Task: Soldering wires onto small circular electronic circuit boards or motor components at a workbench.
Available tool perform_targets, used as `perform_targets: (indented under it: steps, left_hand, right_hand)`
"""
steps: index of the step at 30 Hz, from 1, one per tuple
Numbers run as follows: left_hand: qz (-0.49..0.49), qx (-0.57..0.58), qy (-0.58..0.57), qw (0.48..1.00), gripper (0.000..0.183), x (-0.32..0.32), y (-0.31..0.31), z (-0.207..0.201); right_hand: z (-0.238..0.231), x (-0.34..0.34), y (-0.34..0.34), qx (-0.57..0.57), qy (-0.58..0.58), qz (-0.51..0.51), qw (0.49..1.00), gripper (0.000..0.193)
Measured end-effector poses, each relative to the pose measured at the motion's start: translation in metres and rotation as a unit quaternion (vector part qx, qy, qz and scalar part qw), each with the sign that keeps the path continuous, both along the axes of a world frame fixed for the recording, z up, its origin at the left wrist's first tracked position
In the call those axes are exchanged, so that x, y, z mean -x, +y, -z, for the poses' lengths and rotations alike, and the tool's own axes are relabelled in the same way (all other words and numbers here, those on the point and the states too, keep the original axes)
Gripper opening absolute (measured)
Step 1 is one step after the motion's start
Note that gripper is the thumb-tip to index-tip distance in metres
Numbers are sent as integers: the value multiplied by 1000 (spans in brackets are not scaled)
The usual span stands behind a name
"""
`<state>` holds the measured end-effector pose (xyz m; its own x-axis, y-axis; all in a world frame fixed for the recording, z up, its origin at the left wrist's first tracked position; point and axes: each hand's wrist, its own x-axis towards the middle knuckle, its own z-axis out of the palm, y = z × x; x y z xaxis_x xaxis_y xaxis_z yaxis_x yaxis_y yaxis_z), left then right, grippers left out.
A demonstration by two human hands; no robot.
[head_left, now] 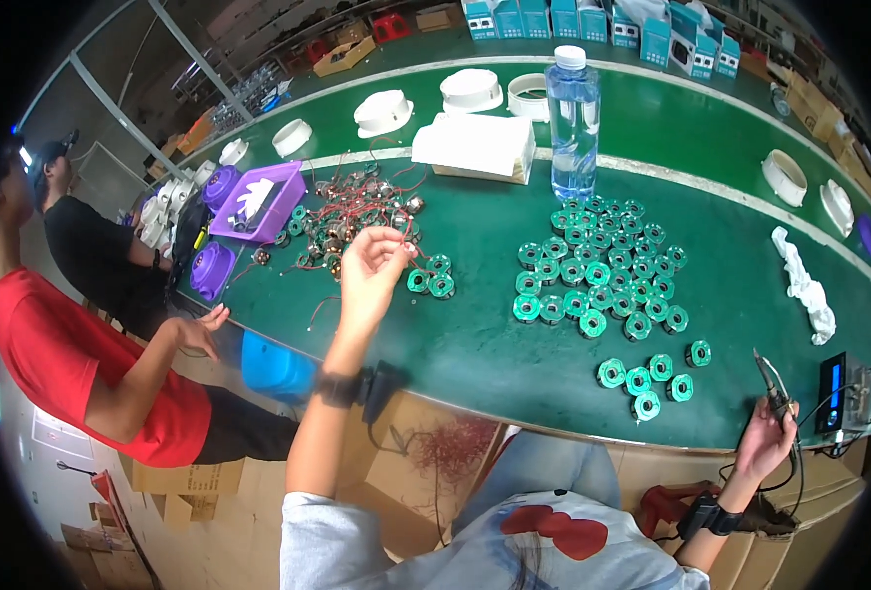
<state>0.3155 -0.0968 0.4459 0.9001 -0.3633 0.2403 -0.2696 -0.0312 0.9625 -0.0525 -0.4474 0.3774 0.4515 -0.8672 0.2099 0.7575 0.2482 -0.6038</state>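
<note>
Left hand [372, 264] raised, fingers pinched

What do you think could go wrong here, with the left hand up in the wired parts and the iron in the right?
1. The left hand pinches at the tangled pile of red-wired parts; a snagged wire could drag neighbours along.
2. The right hand holds a soldering iron at the table edge while reaching elsewhere; its tip could touch skin or its cord.
3. The water bottle stands upright right behind the green coils; a bump might tip it onto them.
</note>
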Motion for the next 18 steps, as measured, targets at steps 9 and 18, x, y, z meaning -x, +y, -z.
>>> perform_targets:
  steps: [9,18]
  left_hand:
    - [89,-97,126,983,16,-27,-3,-25]
    - [37,-93,46,994,15,-25,-8,-26]
  right_hand:
    - [-1,-1,-2,5,-20,-16,1000,13]
    - [-3,-2,-1,4,0,0,1000,17]
